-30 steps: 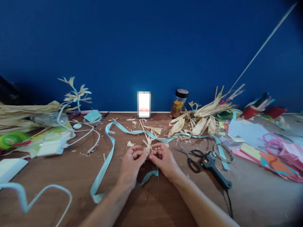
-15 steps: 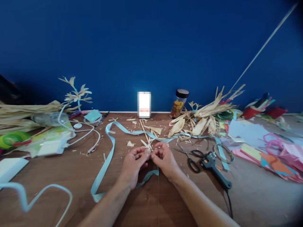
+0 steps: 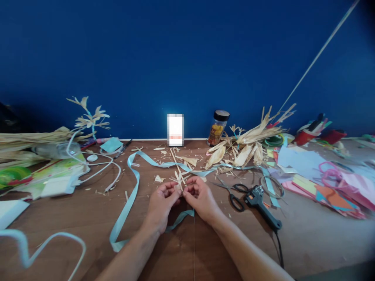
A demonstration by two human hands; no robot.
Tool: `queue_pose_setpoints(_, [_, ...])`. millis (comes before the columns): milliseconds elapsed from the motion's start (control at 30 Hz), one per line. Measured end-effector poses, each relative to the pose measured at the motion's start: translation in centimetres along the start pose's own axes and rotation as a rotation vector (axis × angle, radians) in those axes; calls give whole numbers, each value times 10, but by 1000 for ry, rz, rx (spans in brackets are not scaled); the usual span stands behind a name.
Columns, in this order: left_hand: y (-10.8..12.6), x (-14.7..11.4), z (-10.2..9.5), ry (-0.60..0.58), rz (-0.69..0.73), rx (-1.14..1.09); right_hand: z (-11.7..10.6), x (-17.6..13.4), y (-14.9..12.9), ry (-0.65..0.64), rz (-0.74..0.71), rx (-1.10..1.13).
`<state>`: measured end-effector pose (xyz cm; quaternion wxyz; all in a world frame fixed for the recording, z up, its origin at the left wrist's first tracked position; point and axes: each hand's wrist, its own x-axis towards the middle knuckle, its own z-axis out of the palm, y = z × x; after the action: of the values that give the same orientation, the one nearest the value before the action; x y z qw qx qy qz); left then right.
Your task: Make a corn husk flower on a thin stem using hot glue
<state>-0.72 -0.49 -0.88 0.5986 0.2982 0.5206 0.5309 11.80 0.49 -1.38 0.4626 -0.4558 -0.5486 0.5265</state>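
Note:
Between my hands is a small pale flower point(image 3: 179, 178) of dried corn husk, its petals spread upward. A thin stick point(image 3: 173, 155) runs from it away across the table. My left hand point(image 3: 162, 205) is closed, thumb and fingertips pinching the flower's base. Curled close beside it, my right hand point(image 3: 201, 200) has its thumb and fingertips pinched at the flower's lower right. What lies right between the fingertips is partly hidden. A light blue ribbon point(image 3: 125, 214) loops over the table around my hands, with one part passing beneath them.
Black-handled scissors point(image 3: 236, 201) and a glue gun point(image 3: 262, 207) lie at the right. Behind them are corn husks point(image 3: 247, 150), a jar point(image 3: 217, 130) and coloured paper point(image 3: 304, 162). White cables point(image 3: 101, 168) and a plastic bottle point(image 3: 60, 149) are at the left. Husk scraps litter the table.
The whole view has shifted slightly, so things appear a little farther left. Both hands stay at the flower, with only small finger movement.

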Motion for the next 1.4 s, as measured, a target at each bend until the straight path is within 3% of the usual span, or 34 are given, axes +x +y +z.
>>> queue_pose_setpoints(267, [5, -3, 1, -60, -33, -101, 2, -1, -7, -55, -25, -37])
queue_pose_setpoints(533, [7, -4, -2, -165, -50, -196, -5, -4, -21, -60, 94, 21])
queue_pose_setpoints(700, [6, -6, -3, -201, -162, -231, -10, -11, -27, -88, 148, 70])
queue_pose_setpoints(800, [4, -6, -4, -230, -220, -246, -12, -15, -27, -108, 158, 78])
queue_pose_setpoints(1033, [5, -8, -5, -257, -210, -244, -23, -18, -23, -104, 104, 8])
queue_pose_setpoints(1400, [7, -9, -5, -333, -261, -242, -20, -22, -16, -202, 194, 172])
